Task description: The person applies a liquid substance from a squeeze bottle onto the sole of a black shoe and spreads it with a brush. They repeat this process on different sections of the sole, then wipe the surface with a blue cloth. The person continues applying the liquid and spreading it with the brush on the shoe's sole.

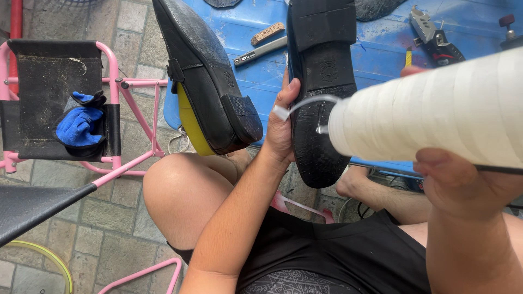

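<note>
White spool (436, 111) gripped by right hand (463, 182) hides the blue table (381, 49); left hand (280, 128) pinches thread.

1. Both arms are bare, with no sleeves, gloves, watch or rings on the left hand (280, 128) or right hand (463, 185).
2. Black shorts (332, 256) with a faint grey pattern near the hem.
3. Knees are bare.

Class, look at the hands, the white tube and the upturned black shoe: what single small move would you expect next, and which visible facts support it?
Probably a gentle squeeze of the white tube by the right hand, drawing its nozzle along the sole. The nozzle tip sits by the left hand, which steadies the black shoe sole-up on the blue table. No fresh bead is discernible on the sole.
</note>
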